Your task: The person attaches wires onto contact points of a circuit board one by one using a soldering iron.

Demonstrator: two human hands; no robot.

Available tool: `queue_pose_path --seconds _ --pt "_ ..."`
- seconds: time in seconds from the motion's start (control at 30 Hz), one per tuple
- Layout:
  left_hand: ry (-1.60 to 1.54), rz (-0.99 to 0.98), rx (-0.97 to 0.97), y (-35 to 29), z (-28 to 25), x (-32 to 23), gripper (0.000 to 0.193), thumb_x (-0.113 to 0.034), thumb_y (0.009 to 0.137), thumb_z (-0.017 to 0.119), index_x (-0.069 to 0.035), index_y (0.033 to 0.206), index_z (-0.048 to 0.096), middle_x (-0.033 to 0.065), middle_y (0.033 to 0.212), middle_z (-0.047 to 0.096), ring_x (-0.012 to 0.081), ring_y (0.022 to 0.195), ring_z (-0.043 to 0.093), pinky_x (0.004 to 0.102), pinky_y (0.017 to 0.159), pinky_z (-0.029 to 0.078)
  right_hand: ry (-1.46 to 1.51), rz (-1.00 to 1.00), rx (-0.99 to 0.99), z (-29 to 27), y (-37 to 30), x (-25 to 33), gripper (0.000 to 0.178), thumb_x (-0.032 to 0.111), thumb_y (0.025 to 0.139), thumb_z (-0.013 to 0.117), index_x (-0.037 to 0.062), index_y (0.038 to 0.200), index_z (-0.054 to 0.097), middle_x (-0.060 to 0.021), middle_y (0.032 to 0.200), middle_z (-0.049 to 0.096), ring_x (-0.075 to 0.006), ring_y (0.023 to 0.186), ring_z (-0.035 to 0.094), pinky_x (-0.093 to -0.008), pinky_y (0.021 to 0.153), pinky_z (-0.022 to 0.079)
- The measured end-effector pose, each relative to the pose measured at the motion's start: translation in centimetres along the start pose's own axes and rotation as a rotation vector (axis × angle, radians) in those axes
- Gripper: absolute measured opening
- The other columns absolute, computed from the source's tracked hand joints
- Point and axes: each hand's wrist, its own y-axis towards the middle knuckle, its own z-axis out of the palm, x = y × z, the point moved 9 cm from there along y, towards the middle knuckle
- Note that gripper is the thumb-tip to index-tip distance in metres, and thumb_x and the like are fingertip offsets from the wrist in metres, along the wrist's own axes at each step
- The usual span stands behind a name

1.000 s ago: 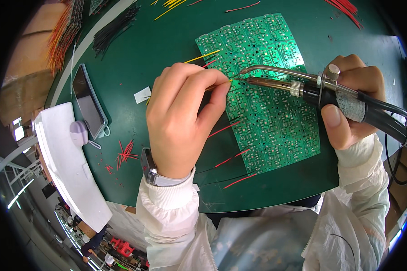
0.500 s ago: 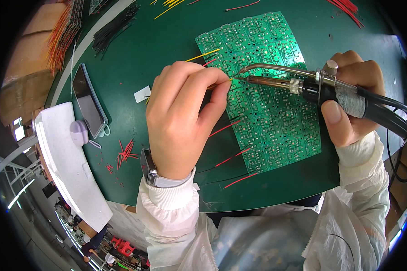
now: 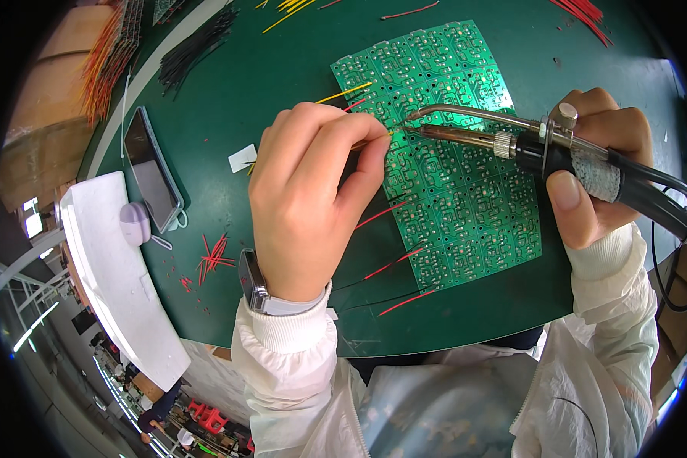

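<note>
A green circuit board panel [image 3: 477, 206] lies on the table before me, divided into several small boards. At its left edge my left hand [image 3: 305, 198] is closed in a pinch on a thin yellow wire [image 3: 390, 134], whose end rests at the board. In my right hand [image 3: 620, 130] is a soldering iron [image 3: 466, 137] with a curved metal feed tube [image 3: 466, 111] above it. The iron's tip is over the board, slightly right of the wire end. Another yellow wire [image 3: 343, 93] and several red wires [image 3: 393, 263] and black wires stick out from the panel's left edge.
Left of my hand are a phone [image 3: 153, 168], a white foam block [image 3: 118, 267] with a pale purple case [image 3: 134, 223], and red wire pieces [image 3: 216, 258]. Bundles of black wires [image 3: 195, 49] and red wires [image 3: 584, 17] lie at the far side. The iron's cable hangs at right.
The soldering iron has drawn back slightly to the right, away from the yellow wire's end. My left hand stays almost in place, still pinching the wire.
</note>
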Motion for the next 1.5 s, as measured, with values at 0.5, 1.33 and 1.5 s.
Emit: queue_pose_path --seconds 0.5,1.33,1.5 --pt "0.073 -0.027 -0.011 4.2 -2.8 0.7 0.010 -0.008 0.087 0.064 -0.004 0.096 0.065 0.0047 0.090 0.063 0.0144 0.077 0.056 0.0249 0.068 0.041 0.067 0.131 -0.138 -1.0 -0.2 -1.4 0.039 0.025 0.077 0.071 -0.0019 0.090 0.045 -0.0138 0.084 0.052 -0.0150 0.069 0.044 -0.0289 0.065 0.040" --pt "0.056 0.082 0.209 16.1 5.3 2.1 0.011 -0.006 0.077 0.067 0.003 0.083 0.065 0.0129 0.078 0.059 0.0250 0.072 0.059 0.0333 0.067 0.047 0.093 0.043 -0.052 -0.5 0.7 -0.2 0.036 0.017 0.075 0.072 -0.0007 0.092 0.046 -0.0143 0.079 0.054 -0.0120 0.058 0.046 -0.0252 0.052 0.039" --pt "0.086 0.065 0.180 15.5 4.8 1.6 0.010 -0.007 0.080 0.064 0.003 0.081 0.065 0.0133 0.081 0.059 0.0270 0.078 0.059 0.0338 0.071 0.046 0.097 0.063 -0.047 -0.4 0.7 -0.4 0.035 0.016 0.074 0.072 -0.0005 0.091 0.046 -0.0143 0.079 0.054 -0.0125 0.059 0.047 -0.0259 0.054 0.040"
